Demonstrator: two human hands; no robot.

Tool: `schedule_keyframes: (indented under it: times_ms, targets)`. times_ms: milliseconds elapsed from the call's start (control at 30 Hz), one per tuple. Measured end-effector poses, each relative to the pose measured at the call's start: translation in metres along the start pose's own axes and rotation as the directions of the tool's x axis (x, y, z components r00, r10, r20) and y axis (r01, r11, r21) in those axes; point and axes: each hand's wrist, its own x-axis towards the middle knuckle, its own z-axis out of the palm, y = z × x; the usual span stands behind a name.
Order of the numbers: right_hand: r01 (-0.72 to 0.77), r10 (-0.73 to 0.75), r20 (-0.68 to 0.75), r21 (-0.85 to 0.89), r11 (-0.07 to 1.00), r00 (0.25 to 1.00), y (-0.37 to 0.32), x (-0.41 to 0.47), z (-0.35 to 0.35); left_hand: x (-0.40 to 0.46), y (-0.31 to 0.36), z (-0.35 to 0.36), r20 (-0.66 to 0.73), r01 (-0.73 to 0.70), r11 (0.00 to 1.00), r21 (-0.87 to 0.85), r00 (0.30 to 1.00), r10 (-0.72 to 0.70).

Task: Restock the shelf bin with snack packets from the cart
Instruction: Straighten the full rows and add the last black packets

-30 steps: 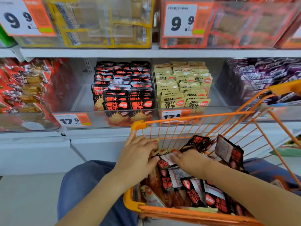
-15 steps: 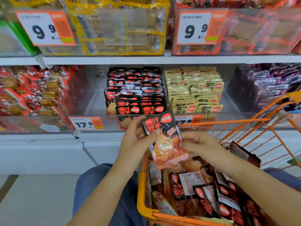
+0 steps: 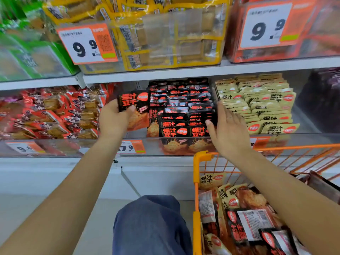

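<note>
My left hand (image 3: 112, 120) grips a black and red snack packet (image 3: 136, 107) and holds it upright at the left side of the shelf bin (image 3: 147, 146), beside the rows of matching black packets (image 3: 181, 107). Straight fingers of my right hand (image 3: 227, 128) reach over the bin's clear front, at the right edge of those black rows. The orange cart (image 3: 199, 159) stands at lower right, with black and yellow packets (image 3: 239, 218) piled inside.
Yellow packets (image 3: 261, 103) fill the bin to the right, red ones (image 3: 51, 113) the bin to the left. An upper shelf (image 3: 165, 74) with boxed snacks and 9.9 price tags hangs above. My knee in blue trousers (image 3: 150, 223) is beside the cart.
Both hands rose from the cart to the shelf. My left hand carried the black packet up to the bin; my right hand let go of it and opened near the black rows.
</note>
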Motion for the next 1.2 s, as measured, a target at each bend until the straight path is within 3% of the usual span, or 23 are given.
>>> schedule_keyframes:
  times_ms: [67,200,300,433,567,667,767,867,933,1000,1067,1133,1200]
  targets:
    - [0.008,-0.009,-0.064,-0.006,1.0,0.998,0.001,-0.003,0.007,0.019,-0.013,0.014,0.023,0.059,0.996,0.063,0.998,-0.06]
    - [0.01,-0.015,-0.123,-0.042,0.999,0.992,0.003,-0.006,0.01,0.048,-0.035,0.039,0.107,0.24,0.97,0.029,0.964,-0.242]
    - [0.016,-0.023,-0.121,-0.058,0.998,0.992,0.003,-0.006,0.011,0.059,-0.053,0.05,0.189,0.306,0.936,0.173,0.922,-0.337]
    - [0.019,-0.026,-0.112,-0.063,0.998,0.993,0.005,-0.005,0.014,0.056,-0.06,0.057,0.221,0.217,0.887,0.409,0.919,-0.327]
    - [0.021,-0.029,-0.127,-0.069,0.997,0.991,0.005,-0.004,0.016,0.043,-0.05,0.065,0.247,-0.028,0.685,0.728,0.943,-0.223]
    - [0.023,-0.031,-0.128,-0.059,0.998,0.991,0.006,-0.004,0.016,0.036,-0.047,0.072,0.236,-0.076,0.567,0.821,0.948,-0.214]
    - [0.035,-0.041,-0.131,-0.052,0.998,0.99,0.007,-0.005,0.018,0.036,-0.049,0.077,0.273,-0.111,0.513,0.851,0.928,-0.252]
    - [0.051,-0.052,-0.074,-0.01,0.999,0.996,0.008,-0.003,0.012,0.031,-0.047,0.07,0.264,-0.087,0.532,0.842,0.927,-0.267]
    - [0.075,-0.073,-0.022,0.118,0.99,0.997,0.013,-0.004,0.001,0.027,-0.039,0.059,0.179,-0.075,0.623,0.779,0.978,-0.105]
    - [0.15,-0.135,-0.074,0.263,0.953,0.988,0.021,-0.012,-0.017,0.013,-0.023,0.049,0.123,-0.24,0.688,0.685,0.969,0.216]
    - [0.293,-0.25,-0.177,0.294,0.91,0.952,0.033,-0.029,-0.037,-0.021,-0.003,0.046,0.186,-0.481,0.706,0.519,0.87,0.456]
    - [0.449,-0.406,-0.204,0.259,0.855,0.891,0.057,-0.05,-0.052,-0.076,0.016,0.049,0.36,-0.616,0.72,0.319,0.782,0.509]
    - [0.534,-0.521,-0.117,0.161,0.83,0.845,0.087,-0.073,-0.062,-0.134,0.028,0.057,0.584,-0.682,0.708,0.181,0.654,0.481]
